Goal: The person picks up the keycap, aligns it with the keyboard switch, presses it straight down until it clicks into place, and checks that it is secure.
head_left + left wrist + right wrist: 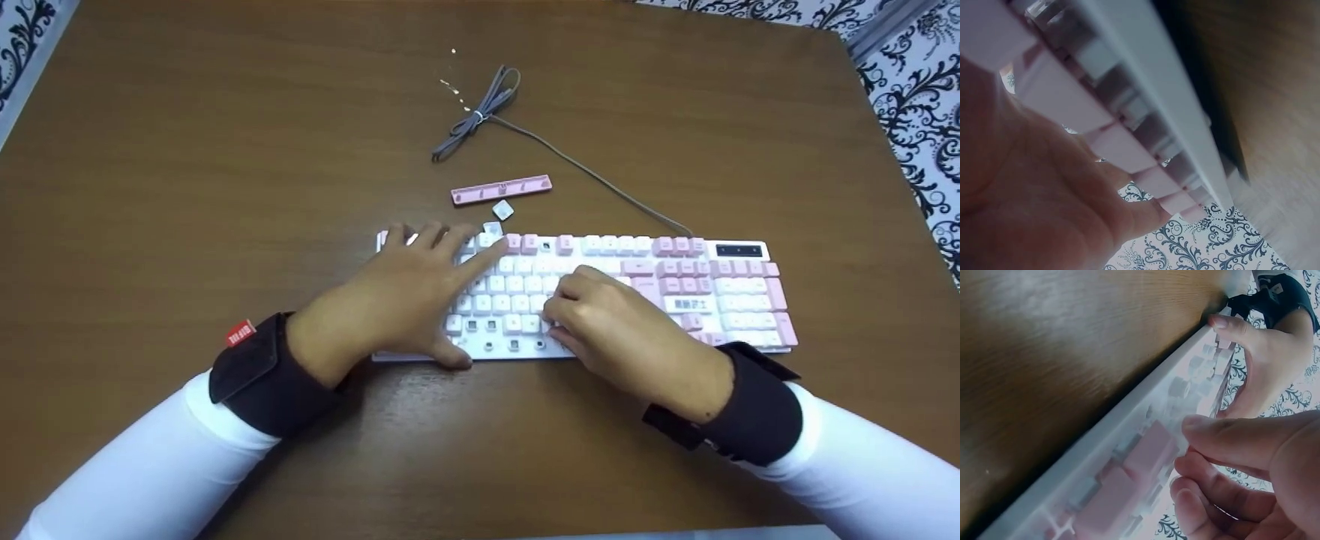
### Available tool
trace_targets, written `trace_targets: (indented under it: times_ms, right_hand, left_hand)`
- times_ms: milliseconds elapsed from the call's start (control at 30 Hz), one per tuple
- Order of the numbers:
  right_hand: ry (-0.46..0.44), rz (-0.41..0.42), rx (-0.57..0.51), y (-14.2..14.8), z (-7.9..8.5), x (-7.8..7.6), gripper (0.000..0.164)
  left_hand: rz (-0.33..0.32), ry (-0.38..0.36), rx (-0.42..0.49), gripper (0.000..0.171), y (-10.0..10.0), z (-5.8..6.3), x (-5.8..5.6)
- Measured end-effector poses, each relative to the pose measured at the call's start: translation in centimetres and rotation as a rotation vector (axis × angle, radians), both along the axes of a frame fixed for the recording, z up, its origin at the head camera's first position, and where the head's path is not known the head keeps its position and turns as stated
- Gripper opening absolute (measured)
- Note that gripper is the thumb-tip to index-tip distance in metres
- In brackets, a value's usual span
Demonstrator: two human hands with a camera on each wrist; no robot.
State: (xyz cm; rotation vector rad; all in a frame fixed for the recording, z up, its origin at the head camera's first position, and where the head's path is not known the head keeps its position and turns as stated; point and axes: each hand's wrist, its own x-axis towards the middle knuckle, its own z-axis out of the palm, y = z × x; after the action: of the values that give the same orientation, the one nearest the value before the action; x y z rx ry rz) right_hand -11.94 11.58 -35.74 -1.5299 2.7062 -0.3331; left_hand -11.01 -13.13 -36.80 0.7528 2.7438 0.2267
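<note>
A white and pink keyboard (514, 304) lies on the brown table. My left hand (397, 289) rests spread over its left part, thumb at the front edge and fingers reaching toward the back rows. At the lower middle keys, my right hand (615, 330) has thumb and fingertips brought together, pinching what seems a white keycap, mostly hidden by the fingers. Bare key switches (514, 345) show along the front row. Pink keycaps (1151, 453) stand beside the right fingertips in the right wrist view. In the left wrist view, my palm lies close to pink keys (1064, 93).
Behind the keyboard lie a long pink keycap (501, 190), underside up, and a loose white keycap (503, 209). A bundled grey cable (480, 116) runs to the keyboard's back edge. Small pale bits (454, 88) lie by the bundle. Patterned floor (919, 127) shows past the table.
</note>
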Motion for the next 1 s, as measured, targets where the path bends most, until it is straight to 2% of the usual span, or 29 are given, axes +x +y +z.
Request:
trace_targets:
  times_ms: [200,400,567,733,867,1000]
  right_hand:
    - [0.027,0.004,0.004,-0.5,-0.3,0.0,0.010]
    - [-0.017,0.019,-0.040,-0.4,-1.0,-0.3,0.015]
    - [-0.015,0.033,-0.074,-0.2,-1.0,-0.5,0.017]
    - [-0.070,0.018,-0.058,-0.2,-0.3,-0.9,0.013]
    - [-0.104,-0.001,-0.064,-0.3,0.7,-1.8,0.005]
    - [-0.076,-0.028,-0.080,-0.8,1.9,-3.4,0.008]
  left_hand:
    - [-0.001,0.014,-0.003,0.125,-0.3,-0.1,0.0]
    - [-0.002,0.014,0.001,0.126,-0.2,-0.1,0.0]
    - [-0.010,0.026,0.004,0.126,-0.2,-0.1,0.0]
    - [-0.012,0.028,0.004,0.126,-0.2,-0.2,0.0]
    - [-0.010,0.016,0.001,0.127,-0.1,-0.1,0.0]
    - [-0.007,-0.002,-0.007,0.127,-0.1,0.0,-0.1]
